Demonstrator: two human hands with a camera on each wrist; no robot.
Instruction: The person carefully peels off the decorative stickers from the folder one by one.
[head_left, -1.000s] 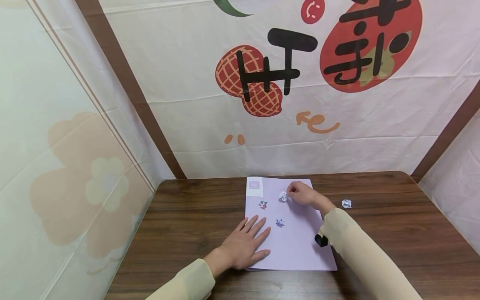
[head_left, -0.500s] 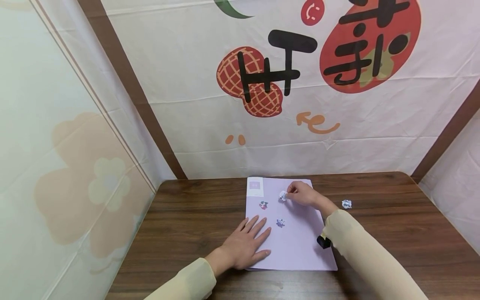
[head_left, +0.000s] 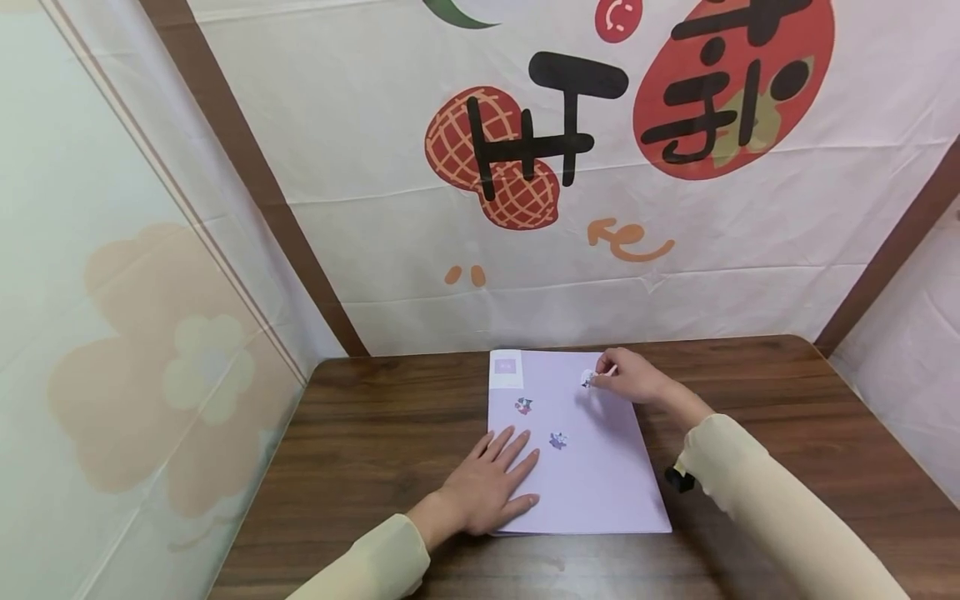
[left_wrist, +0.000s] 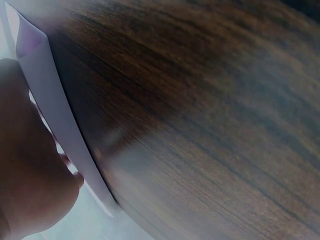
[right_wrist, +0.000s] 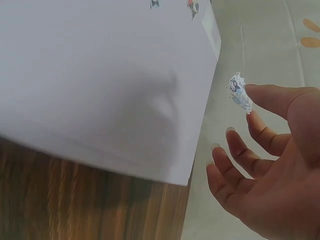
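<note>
My left hand point(head_left: 487, 487) rests with spread fingers on the lower left part of a light purple folder point(head_left: 607, 483). In the left wrist view this hand point(left_wrist: 35, 165) lies along the folder's edge point(left_wrist: 55, 95). My right hand point(head_left: 633, 377) pinches a small white and blue sticker point(right_wrist: 240, 92) between thumb and index finger, close over the folder's upper right. The other fingers of the right hand point(right_wrist: 270, 160) are apart and loosely bent. A red and green sticker point(head_left: 523, 406) and a purple one point(head_left: 558, 440) are on the folder.
A white label point(head_left: 506, 369) marks the folder's top left corner. The folder lies on a dark wooden table point(head_left: 390, 433), whose far edge meets a printed cloth wall point(head_left: 405, 317). A black wrist device point(head_left: 678, 479) hangs below the right sleeve.
My right hand has moved to the right and slightly away with the sticker. The white piece on the table at right is no longer visible, where my right wrist now passes. My left hand stays put.
</note>
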